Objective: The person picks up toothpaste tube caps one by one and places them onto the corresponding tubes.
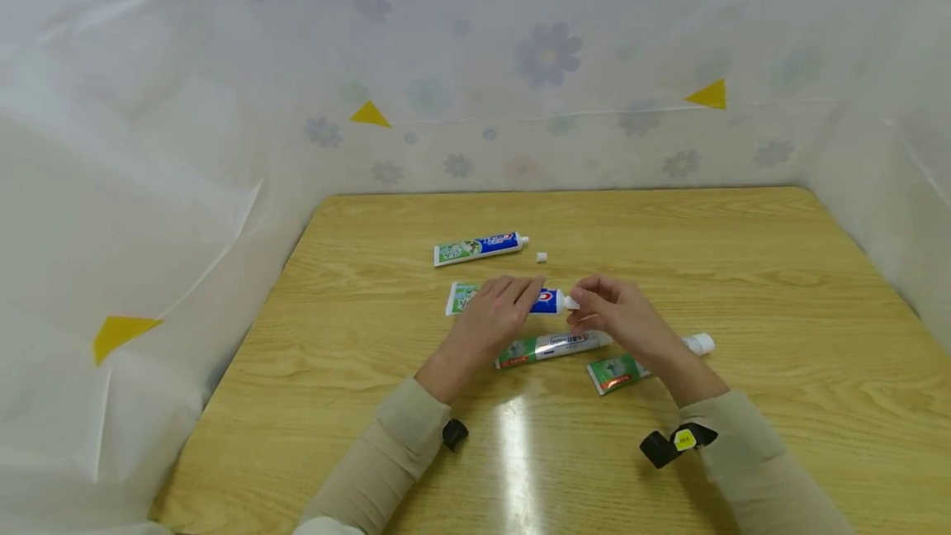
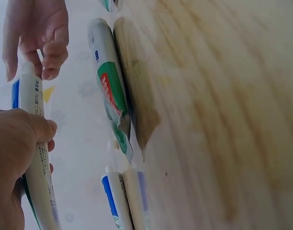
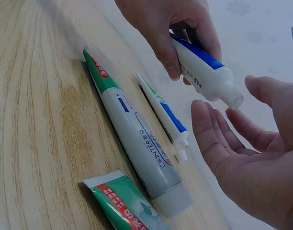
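My left hand [image 1: 492, 314] grips a blue, green and white toothpaste tube [image 1: 551, 301] by its body, raised above the table, its white tip [image 3: 231, 96] pointing right. My right hand [image 1: 627, 316] is beside that tip; in the right wrist view its fingers curve loosely around it with a gap, holding nothing. Below the hands lies a green and white toothpaste tube [image 1: 553, 347] with a wide white cap [image 3: 173, 201]. Another green tube [image 1: 617, 373] lies nearer, partly hidden under my right wrist.
Farther back on the wooden table [image 1: 357, 271] lies a second blue and green tube [image 1: 479, 248], its narrow nozzle bare. A small loose white cap [image 1: 541, 257] is next to that nozzle. Pale flowered sheeting [image 1: 461, 64] with yellow triangles surrounds the table at the back and sides.
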Demonstrator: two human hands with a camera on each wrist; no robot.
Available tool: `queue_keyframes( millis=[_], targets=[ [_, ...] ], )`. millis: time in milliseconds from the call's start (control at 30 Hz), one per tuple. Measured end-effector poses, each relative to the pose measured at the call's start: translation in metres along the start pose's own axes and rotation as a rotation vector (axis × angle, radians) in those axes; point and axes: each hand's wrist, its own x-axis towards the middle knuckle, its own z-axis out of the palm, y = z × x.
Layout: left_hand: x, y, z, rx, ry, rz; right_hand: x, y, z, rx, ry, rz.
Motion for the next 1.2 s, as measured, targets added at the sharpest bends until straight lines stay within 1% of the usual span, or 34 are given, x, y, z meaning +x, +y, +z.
queue_keyframes(
  millis=[133, 333, 467, 567, 733, 900, 967, 1033, 1133, 1200],
  targets=[
    [0.0007, -0.0003, -0.0008, -0.002, -0.031, -0.012, -0.0016, 0.0, -0.0019, -0.028, 0.018, -0.052],
    [0.001, -0.0008, 0.0, -0.004, -0.044, -0.008, -0.0028, -0.0018, -0.0017, -0.013, 0.018, -0.069],
    [0.0009, -0.0007, 0.0006, 0.01, -0.025, 0.008, -0.0043, -0.0042, 0.0017, -0.008, -0.01, -0.075],
    [0.0009, -0.0004, 0.002, 0.021, -0.001, 0.014, -0.0049, -0.0045, 0.0035, -0.002, -0.007, -0.074],
    [0.0021, -0.0001, 0.0062, -0.018, 0.04, 0.005, -0.0041, -0.0035, 0.0042, 0.002, 0.039, -0.06],
    [0.0036, 0.0005, 0.0084, -0.06, 0.056, -0.014, -0.0027, -0.003, 0.0059, 0.025, 0.044, -0.058],
    [0.0042, 0.0009, 0.0077, -0.054, 0.042, -0.026, -0.0028, -0.0029, 0.0061, 0.033, 0.044, -0.057],
    [0.005, 0.0016, 0.0068, -0.036, 0.013, -0.04, -0.0032, -0.0028, 0.0062, 0.043, 0.043, -0.054],
    [0.0053, 0.0028, 0.0059, -0.003, -0.047, -0.064, -0.0034, -0.0021, 0.0064, 0.058, 0.038, -0.058],
    [0.0051, 0.0033, 0.0061, 0.003, -0.078, -0.072, -0.0032, -0.0016, 0.0067, 0.068, 0.034, -0.062]
  ],
)
